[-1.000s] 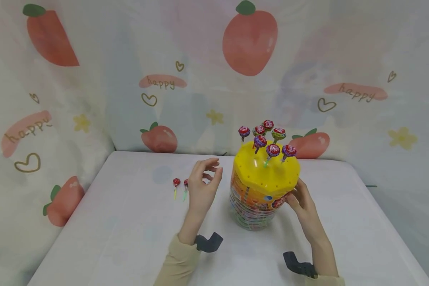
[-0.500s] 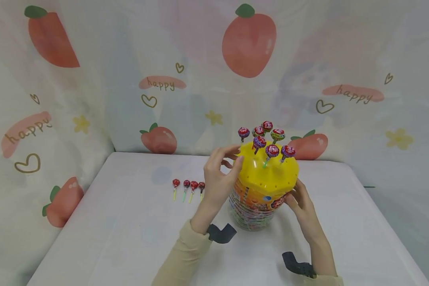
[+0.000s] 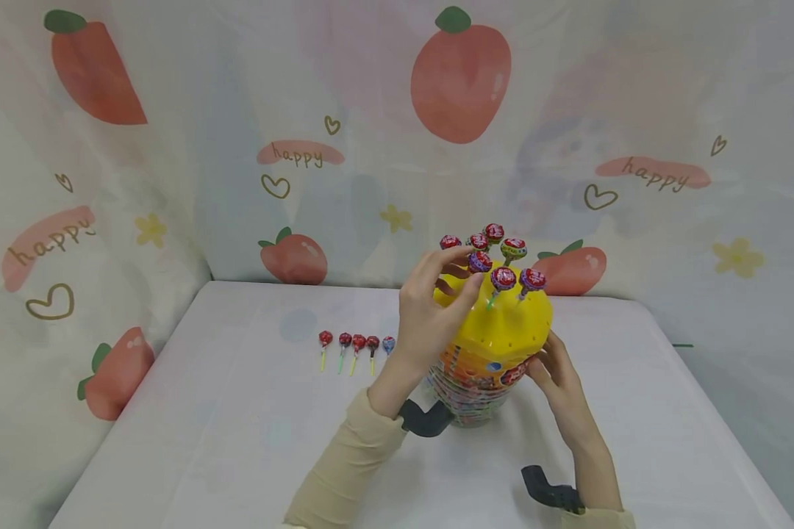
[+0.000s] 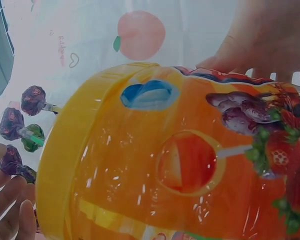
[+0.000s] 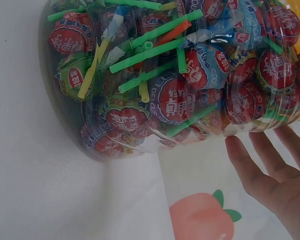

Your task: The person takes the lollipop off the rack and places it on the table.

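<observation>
A clear jar [image 3: 466, 393] packed with wrapped lollipops [image 5: 172, 100] stands on the white table, its label orange with fruit pictures. Several lollipops stick up from its yellow lid [image 3: 503, 323], which has small holes. My left hand [image 3: 430, 308] reaches over the lid, thumb and fingers closed around the head of a purple-wrapped lollipop [image 3: 480, 262]. That same lollipop [image 4: 10, 160] lies between thumb and fingers in the left wrist view. My right hand [image 3: 564, 389] holds the jar's right side, with spread fingertips [image 5: 240, 150] against the wall in the right wrist view.
A row of several loose lollipops [image 3: 359, 344] lies on the table [image 3: 238, 411] to the left of the jar; my left arm hides part of its right end. Behind the table hangs a white cloth backdrop [image 3: 370, 88] printed with fruit and hearts.
My left hand has moved right, from beside the jar to over the lid and around a lollipop there. More of the loose row is uncovered. My right hand stays at the jar.
</observation>
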Available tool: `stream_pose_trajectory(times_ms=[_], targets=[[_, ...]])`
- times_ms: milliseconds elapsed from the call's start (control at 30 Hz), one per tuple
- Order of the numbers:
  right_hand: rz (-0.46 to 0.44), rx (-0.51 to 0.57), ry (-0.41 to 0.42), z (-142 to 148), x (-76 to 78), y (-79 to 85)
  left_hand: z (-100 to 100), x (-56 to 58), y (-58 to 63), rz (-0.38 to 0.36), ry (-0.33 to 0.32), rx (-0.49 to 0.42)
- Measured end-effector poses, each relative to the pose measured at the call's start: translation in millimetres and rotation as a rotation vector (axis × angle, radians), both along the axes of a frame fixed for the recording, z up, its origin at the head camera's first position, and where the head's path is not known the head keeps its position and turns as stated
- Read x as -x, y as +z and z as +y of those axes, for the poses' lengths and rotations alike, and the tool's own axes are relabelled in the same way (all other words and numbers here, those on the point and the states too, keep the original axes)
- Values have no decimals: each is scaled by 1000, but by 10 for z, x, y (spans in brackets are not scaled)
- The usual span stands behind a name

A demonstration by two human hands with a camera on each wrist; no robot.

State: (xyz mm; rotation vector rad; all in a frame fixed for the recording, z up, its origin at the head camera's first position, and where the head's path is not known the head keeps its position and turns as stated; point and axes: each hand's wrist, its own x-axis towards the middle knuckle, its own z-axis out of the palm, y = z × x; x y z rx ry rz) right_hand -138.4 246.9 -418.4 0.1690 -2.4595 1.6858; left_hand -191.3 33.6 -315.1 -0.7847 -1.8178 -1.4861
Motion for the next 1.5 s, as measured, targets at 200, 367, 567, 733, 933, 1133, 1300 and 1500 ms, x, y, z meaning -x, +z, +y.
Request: stream_pose_trajectory(times_ms=[200, 367, 567, 733, 933, 1133, 1300, 1500], targets=[[-1, 3, 5, -2, 16, 6, 27, 19, 0, 13, 14, 14], [-19, -22, -7, -1, 17, 16, 38, 34, 1, 28, 13, 4], [-23, -8, -6, -3, 14, 12, 41, 33, 12, 39, 16, -8], [-23, 14, -2, -4, 12, 8, 36, 24, 46, 76, 26, -46], [-22, -3, -7, -3, 13, 16, -12, -28, 71, 105, 30, -98], [-15, 1, -11, -3, 0, 10, -104, -98, -3, 109, 61, -101], [-25, -23, -21, 2, -8, 7, -204, -132, -122, 112, 82, -109], [-32, -14, -21, 0, -8, 1, -341, -124, -297, 85, 127, -126]])
